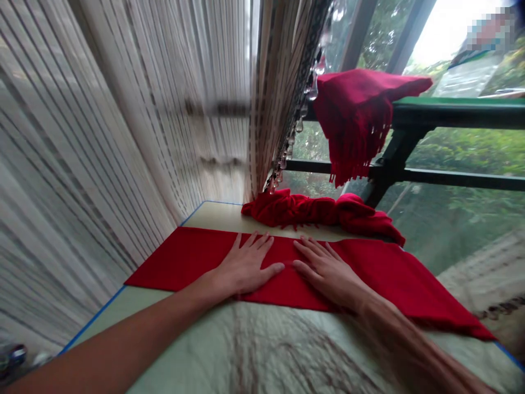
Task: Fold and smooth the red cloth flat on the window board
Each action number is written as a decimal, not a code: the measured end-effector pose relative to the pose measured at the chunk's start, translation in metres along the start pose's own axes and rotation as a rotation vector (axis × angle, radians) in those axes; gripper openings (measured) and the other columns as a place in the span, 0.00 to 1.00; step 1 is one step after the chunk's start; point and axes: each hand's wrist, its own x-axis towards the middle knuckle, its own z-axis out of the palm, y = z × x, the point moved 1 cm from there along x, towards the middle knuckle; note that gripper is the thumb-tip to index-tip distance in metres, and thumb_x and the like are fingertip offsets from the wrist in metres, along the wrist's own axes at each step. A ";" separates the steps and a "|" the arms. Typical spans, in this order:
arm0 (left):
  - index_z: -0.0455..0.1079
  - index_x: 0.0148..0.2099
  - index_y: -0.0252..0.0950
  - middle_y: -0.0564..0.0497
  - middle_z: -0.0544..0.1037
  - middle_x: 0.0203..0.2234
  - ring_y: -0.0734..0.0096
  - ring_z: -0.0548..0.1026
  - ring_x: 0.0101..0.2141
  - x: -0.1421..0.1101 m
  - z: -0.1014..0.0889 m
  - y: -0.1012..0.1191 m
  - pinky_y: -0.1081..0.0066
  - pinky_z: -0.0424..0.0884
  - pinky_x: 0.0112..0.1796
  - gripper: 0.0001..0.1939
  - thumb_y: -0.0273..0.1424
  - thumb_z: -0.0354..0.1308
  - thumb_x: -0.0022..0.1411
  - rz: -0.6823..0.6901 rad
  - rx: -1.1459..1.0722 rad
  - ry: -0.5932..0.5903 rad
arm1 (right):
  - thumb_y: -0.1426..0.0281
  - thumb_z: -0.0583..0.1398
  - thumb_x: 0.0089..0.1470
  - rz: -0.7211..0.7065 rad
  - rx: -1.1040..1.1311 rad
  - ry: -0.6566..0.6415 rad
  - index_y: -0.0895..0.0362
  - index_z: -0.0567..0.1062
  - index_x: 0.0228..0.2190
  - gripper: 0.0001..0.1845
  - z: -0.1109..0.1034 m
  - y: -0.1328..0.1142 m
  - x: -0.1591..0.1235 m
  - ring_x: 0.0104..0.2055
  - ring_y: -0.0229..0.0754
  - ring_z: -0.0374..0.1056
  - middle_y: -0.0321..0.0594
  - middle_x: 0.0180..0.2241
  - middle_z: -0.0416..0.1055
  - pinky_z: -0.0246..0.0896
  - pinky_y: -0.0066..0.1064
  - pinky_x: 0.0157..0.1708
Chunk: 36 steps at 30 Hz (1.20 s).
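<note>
A red scarf (159, 257) lies folded in a long flat strip across the pale table, its right end reaching the table's edge. My left hand (246, 265) rests palm down on the middle of it, fingers spread. Just to the right, my right hand (328, 271) also lies flat on the cloth with its fingers apart. A gap of red cloth shows between the two thumbs. Behind the strip, a second red cloth (320, 210) lies bunched up along the far side of the table.
The pale green table (197, 339) has a blue edge. A fringed red scarf (356, 109) hangs over a dark green rail (463, 114) by the window. A striped string curtain (135, 109) hangs along the left and back, with clear beads (299, 126) on its border.
</note>
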 end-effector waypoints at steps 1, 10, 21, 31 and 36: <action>0.46 0.73 0.37 0.47 0.47 0.71 0.52 0.42 0.70 0.000 0.000 0.000 0.42 0.38 0.65 0.42 0.59 0.37 0.69 -0.001 -0.001 0.002 | 0.46 0.44 0.66 -0.001 0.001 -0.006 0.54 0.55 0.67 0.37 0.000 0.000 0.000 0.73 0.49 0.37 0.44 0.71 0.46 0.35 0.52 0.70; 0.46 0.73 0.37 0.47 0.48 0.71 0.52 0.43 0.70 0.000 0.000 0.000 0.43 0.37 0.65 0.42 0.59 0.36 0.69 -0.009 0.006 -0.003 | 0.47 0.45 0.66 0.008 0.023 -0.031 0.55 0.56 0.67 0.38 -0.007 -0.005 -0.001 0.73 0.50 0.38 0.46 0.70 0.46 0.33 0.51 0.70; 0.46 0.73 0.35 0.47 0.47 0.71 0.52 0.43 0.70 -0.001 -0.002 0.002 0.42 0.37 0.65 0.42 0.58 0.38 0.69 -0.007 -0.004 -0.007 | 0.47 0.44 0.66 0.017 0.021 -0.041 0.54 0.55 0.67 0.37 -0.005 -0.003 -0.001 0.73 0.48 0.36 0.45 0.71 0.45 0.33 0.50 0.70; 0.46 0.73 0.38 0.46 0.48 0.71 0.51 0.43 0.70 -0.001 -0.002 0.002 0.43 0.39 0.65 0.41 0.58 0.38 0.69 -0.010 -0.009 -0.005 | 0.46 0.44 0.65 0.018 0.021 -0.046 0.54 0.55 0.67 0.38 -0.004 -0.003 0.000 0.73 0.48 0.36 0.45 0.71 0.46 0.33 0.50 0.70; 0.46 0.73 0.37 0.47 0.47 0.71 0.52 0.43 0.70 -0.001 -0.002 0.002 0.42 0.38 0.65 0.42 0.59 0.37 0.69 -0.005 -0.014 -0.010 | 0.47 0.44 0.65 0.008 0.023 -0.048 0.55 0.55 0.67 0.38 -0.004 -0.002 0.000 0.73 0.48 0.36 0.45 0.71 0.45 0.32 0.51 0.70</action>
